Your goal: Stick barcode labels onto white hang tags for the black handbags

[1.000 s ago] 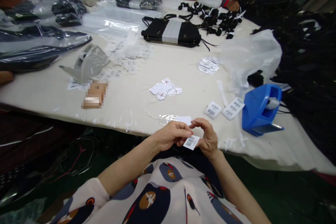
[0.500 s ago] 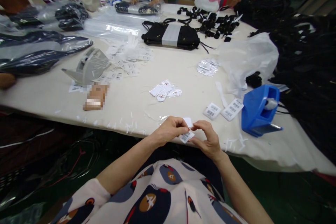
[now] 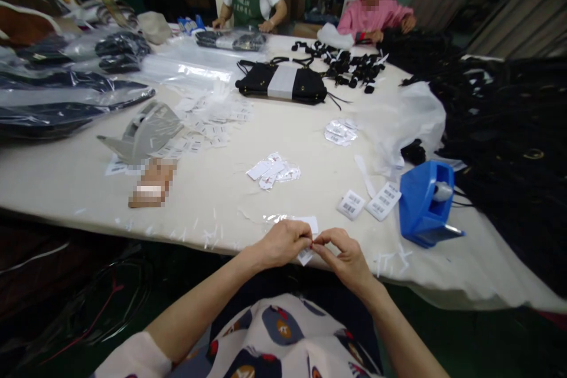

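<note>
My left hand (image 3: 286, 242) is closed in a pinch on a small white barcode label (image 3: 305, 256) at the table's front edge. Against its fingertips, my right hand (image 3: 343, 255) pinches at the label's upper end; what is between its fingertips is too small to make out. A white tag (image 3: 309, 224) lies just behind the fingers. Farther back is a small pile of white tags (image 3: 271, 170) in clear film. To the right lie two barcode label sheets (image 3: 351, 205), (image 3: 384, 201), beside a blue tape dispenser (image 3: 426, 204).
A grey dispenser (image 3: 148, 130) stands left, near scattered labels (image 3: 212, 118). A black bag (image 3: 281, 81) with a white band lies mid-table (image 3: 212, 177). Wrapped goods (image 3: 66, 97) fill the left, black material (image 3: 509, 130) the right. Two people work across the table.
The thumb and forefinger of my right hand have closed and met my left fingertips at the label. The view has tilted up, showing more of the people opposite.
</note>
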{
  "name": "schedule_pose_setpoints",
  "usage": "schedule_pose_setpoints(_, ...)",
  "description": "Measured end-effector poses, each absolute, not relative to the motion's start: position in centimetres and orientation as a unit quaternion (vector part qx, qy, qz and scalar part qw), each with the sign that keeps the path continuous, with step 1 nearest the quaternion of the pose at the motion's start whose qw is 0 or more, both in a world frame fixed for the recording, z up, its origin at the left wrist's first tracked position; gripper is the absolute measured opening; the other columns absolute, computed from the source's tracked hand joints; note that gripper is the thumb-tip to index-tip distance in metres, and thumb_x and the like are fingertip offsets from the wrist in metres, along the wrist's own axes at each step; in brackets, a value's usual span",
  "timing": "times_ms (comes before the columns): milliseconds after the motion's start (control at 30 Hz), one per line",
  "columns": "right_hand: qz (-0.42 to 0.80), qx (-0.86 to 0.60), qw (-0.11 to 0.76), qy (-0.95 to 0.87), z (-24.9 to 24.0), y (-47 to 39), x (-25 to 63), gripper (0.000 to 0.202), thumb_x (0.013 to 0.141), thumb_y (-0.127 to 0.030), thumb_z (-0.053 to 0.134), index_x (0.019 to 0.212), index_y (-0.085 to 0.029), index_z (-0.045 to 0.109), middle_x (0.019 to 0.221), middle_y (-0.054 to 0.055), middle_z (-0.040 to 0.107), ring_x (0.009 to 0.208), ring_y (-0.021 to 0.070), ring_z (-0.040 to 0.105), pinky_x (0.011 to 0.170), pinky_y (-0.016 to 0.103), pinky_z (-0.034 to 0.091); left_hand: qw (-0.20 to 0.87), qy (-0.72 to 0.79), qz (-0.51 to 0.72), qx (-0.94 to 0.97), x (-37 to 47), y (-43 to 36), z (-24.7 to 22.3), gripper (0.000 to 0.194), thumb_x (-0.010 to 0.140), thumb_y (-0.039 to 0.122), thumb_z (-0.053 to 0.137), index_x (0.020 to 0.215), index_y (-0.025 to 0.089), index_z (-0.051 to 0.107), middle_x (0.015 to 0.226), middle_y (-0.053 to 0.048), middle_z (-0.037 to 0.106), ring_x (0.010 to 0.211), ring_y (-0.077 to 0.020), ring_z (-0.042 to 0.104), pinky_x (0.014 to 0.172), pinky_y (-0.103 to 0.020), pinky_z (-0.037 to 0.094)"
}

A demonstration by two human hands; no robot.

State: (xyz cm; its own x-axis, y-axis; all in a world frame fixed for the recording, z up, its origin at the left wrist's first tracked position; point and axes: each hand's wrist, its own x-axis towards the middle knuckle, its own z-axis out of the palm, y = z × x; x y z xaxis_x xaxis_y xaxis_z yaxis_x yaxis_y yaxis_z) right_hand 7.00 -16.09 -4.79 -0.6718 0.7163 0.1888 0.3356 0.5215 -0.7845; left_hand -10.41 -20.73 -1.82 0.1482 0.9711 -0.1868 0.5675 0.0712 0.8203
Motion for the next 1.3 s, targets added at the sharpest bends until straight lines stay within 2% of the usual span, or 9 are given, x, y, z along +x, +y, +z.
schedule_pose_setpoints(167, 0.399, -0.343, 0.211, -0.824, -5.8, -16.3, 6.8, 0.017, 0.081, -0.035, 0.054, 0.077, -0.022, 0.063, 0.075, 0.001, 0.065, 0.076, 0.0167, 0.058, 0.072, 0.03, 0.044, 0.364, 0.614, 0.204, 0.67, -10.5, -20.7, -2.3, 0.02, 0.073, 0.018, 0.044, 0.072, 0.018, 0.063, 0.068, -0.003, 0.063, 0.065, -0.015, 0.053, 0.059, -0.024, 0.036)
schedule_pose_setpoints(300, 0.389, -0.337, 0.226, -0.827, -7.0, -15.9, 6.6, 0.018, 0.08, -0.037, 0.055, 0.075, -0.023, 0.063, 0.073, 0.0, 0.065, 0.073, 0.0159, 0.059, 0.069, 0.028, 0.045, 0.354, 0.633, 0.134, 0.676, -10.5, -20.3, -2.5, 0.021, 0.073, 0.019, 0.045, 0.081, 0.021, 0.064, 0.08, -0.003, 0.066, 0.076, -0.0166, 0.057, 0.068, -0.025, 0.041)
schedule_pose_setpoints(500, 0.383, -0.295, 0.252, -0.839, -9.1, -15.1, 6.0, 0.02, 0.082, -0.039, 0.049, 0.072, -0.025, 0.06, 0.072, 0.0, 0.061, 0.07, 0.0152, 0.06, 0.064, 0.026, 0.047, 0.311, 0.647, 0.113, 0.687, -10.7, -19.9, -3.5, 0.017, 0.075, 0.021, 0.048, 0.081, 0.02, 0.064, 0.082, -0.005, 0.067, 0.079, -0.0206, 0.06, 0.072, -0.031, 0.045)
schedule_pose_setpoints(600, 0.402, -0.327, 0.272, -0.811, -9.0, -15.0, 5.7, 0.02, 0.077, -0.045, 0.052, 0.067, -0.028, 0.057, 0.068, -0.001, 0.059, 0.065, 0.0189, 0.059, 0.06, 0.031, 0.049, 0.251, 0.67, 0.166, 0.678, -11.6, -19.8, -4.0, 0.021, 0.076, 0.024, 0.051, 0.093, 0.019, 0.061, 0.086, -0.006, 0.066, 0.08, -0.0213, 0.061, 0.072, -0.032, 0.046)
schedule_pose_setpoints(700, 0.44, -0.408, 0.304, -0.739, -7.5, -15.1, 6.1, 0.025, 0.073, -0.052, 0.053, 0.064, -0.029, 0.057, 0.062, 0.0, 0.057, 0.059, 0.022, 0.055, 0.054, 0.035, 0.047, 0.164, 0.686, 0.253, 0.663, -13.1, -20.1, -4.3, 0.025, 0.081, 0.022, 0.046, 0.104, 0.018, 0.056, 0.088, -0.006, 0.064, 0.079, -0.0178, 0.06, 0.073, -0.03, 0.048)
schedule_pose_setpoints(800, 0.478, -0.476, 0.332, -0.659, -6.3, -14.7, 7.0, 0.028, 0.074, -0.05, 0.054, 0.069, -0.023, 0.058, 0.063, 0.001, 0.058, 0.063, 0.0202, 0.055, 0.06, 0.033, 0.046, 0.095, 0.68, 0.294, 0.665, -14.7, -20.7, -5.6, 0.021, 0.083, 0.018, 0.042, 0.096, 0.016, 0.058, 0.089, -0.007, 0.063, 0.082, -0.0173, 0.058, 0.075, -0.03, 0.049)
schedule_pose_setpoints(867, 0.497, -0.508, 0.344, -0.614, -6.4, -14.4, 7.4, 0.03, 0.073, -0.048, 0.057, 0.075, -0.019, 0.059, 0.062, 0.001, 0.059, 0.06, 0.0165, 0.053, 0.057, 0.029, 0.043, 0.057, 0.654, 0.302, 0.691, -15.2, -21.4, -7.1, 0.021, 0.084, 0.015, 0.041, 0.094, 0.015, 0.06, 0.092, -0.009, 0.063, 0.088, -0.0179, 0.056, 0.079, -0.032, 0.048)
schedule_pose_setpoints(1067, 0.542, -0.497, 0.304, -0.606, -7.5, -14.3, 5.9, 0.033, 0.072, -0.048, 0.059, 0.073, -0.016, 0.058, 0.056, -0.001, 0.056, 0.052, 0.0107, 0.048, 0.051, 0.024, 0.037, 0.032, 0.556, 0.233, 0.797, -14.6, -22.5, -10.1, 0.028, 0.087, 0.014, 0.037, 0.106, 0.016, 0.057, 0.11, -0.012, 0.059, 0.1, -0.0199, 0.05, 0.081, -0.034, 0.043)
schedule_pose_setpoints(1300, 0.524, -0.508, 0.244, -0.639, -8.5, -13.8, 4.1, 0.031, 0.069, -0.048, 0.059, 0.066, -0.017, 0.058, 0.051, -0.003, 0.051, 0.049, 0.0113, 0.046, 0.05, 0.025, 0.036, 0.031, 0.542, 0.182, 0.82, -14.2, -22.2, -10.6, 0.026, 0.087, 0.014, 0.038, 0.103, 0.018, 0.058, 0.11, -0.009, 0.06, 0.099, -0.0194, 0.049, 0.077, -0.033, 0.036)
